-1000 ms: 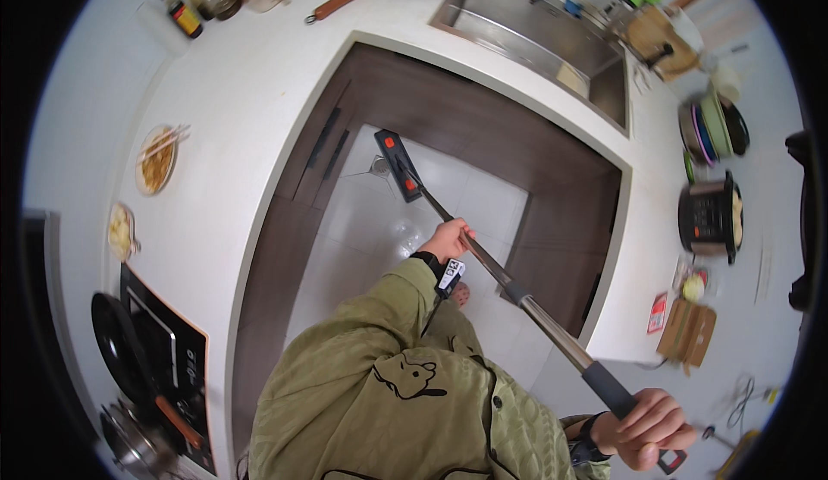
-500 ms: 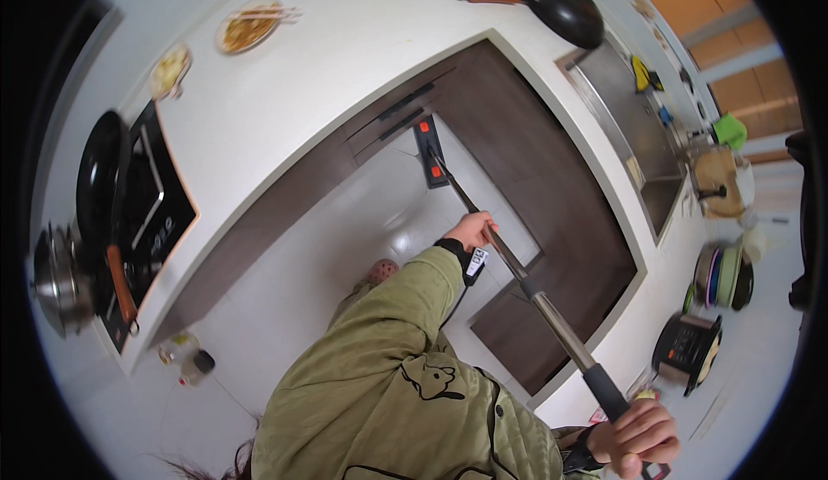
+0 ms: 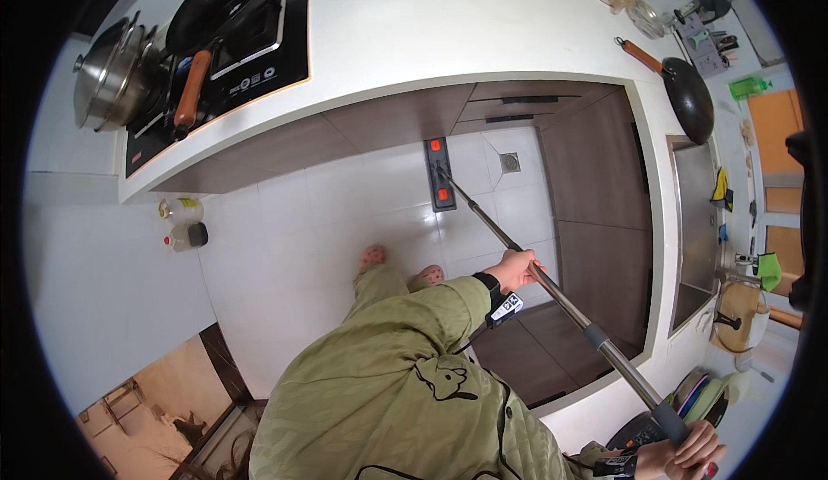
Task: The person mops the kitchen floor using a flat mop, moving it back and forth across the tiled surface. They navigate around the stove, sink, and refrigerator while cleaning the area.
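A flat mop with a long grey metal pole (image 3: 561, 301) slants across the view. Its dark rectangular head (image 3: 441, 191), with two orange tabs, lies flat on the white tiles by the lower cabinets. My left hand (image 3: 515, 270) is wrapped around the middle of the pole. At the pole's upper end, on the dark grip sleeve (image 3: 669, 421), my right hand (image 3: 693, 452) is closed; that end is partly covered by my fingers. Right of the mop head, a square floor drain (image 3: 511, 163) is set in the tiles.
Brown cabinets (image 3: 595, 221) border the floor ahead and to the right. Two bottles (image 3: 183, 236) stand on the floor at left. On the counter (image 3: 388, 31) are a stove (image 3: 259, 70) with a wok (image 3: 216, 14), a steamer pot (image 3: 112, 83) and a frying pan (image 3: 688, 100). Pink shoes (image 3: 373, 256) show below me.
The view has swung left, bringing the stove nearer and the floor drain into sight. The mop head now lies left of the drain, away from the corner. Both hands still grip the pole.
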Demonstrator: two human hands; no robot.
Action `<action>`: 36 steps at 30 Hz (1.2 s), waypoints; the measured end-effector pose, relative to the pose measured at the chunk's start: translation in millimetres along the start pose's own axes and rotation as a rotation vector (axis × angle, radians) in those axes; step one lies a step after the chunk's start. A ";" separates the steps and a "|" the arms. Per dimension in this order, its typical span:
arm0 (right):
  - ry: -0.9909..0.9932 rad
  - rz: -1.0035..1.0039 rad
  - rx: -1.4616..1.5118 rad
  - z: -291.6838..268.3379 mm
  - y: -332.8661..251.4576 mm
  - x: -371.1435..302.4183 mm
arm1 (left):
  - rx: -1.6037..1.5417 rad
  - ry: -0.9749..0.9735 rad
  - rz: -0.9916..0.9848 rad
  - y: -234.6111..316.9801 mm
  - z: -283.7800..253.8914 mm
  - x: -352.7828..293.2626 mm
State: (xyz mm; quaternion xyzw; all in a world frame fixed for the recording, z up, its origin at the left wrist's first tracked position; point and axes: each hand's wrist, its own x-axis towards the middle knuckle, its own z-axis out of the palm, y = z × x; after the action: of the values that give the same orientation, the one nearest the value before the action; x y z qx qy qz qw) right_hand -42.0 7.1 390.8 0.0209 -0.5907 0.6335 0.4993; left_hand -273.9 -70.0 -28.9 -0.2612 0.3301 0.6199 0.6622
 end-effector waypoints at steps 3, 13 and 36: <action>0.040 0.058 0.007 -8.3 2.0 -2.5 | -0.041 0.062 0.023 0.2 -17.6 -14.9; -0.066 0.187 0.082 67.0 52.4 11.3 | -0.170 0.101 0.103 56.1 -128.2 -92.9; -0.677 0.389 0.475 474.4 223.3 -99.6 | -0.727 0.271 0.702 194.2 -512.6 -329.0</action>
State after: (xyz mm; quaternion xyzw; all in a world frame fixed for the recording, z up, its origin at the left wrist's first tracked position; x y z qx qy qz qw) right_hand -406.2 -374.5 309.8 0.2294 -0.5519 0.7909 0.1312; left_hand -529.4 -652.0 -97.1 -0.4257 0.2439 0.8399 0.2323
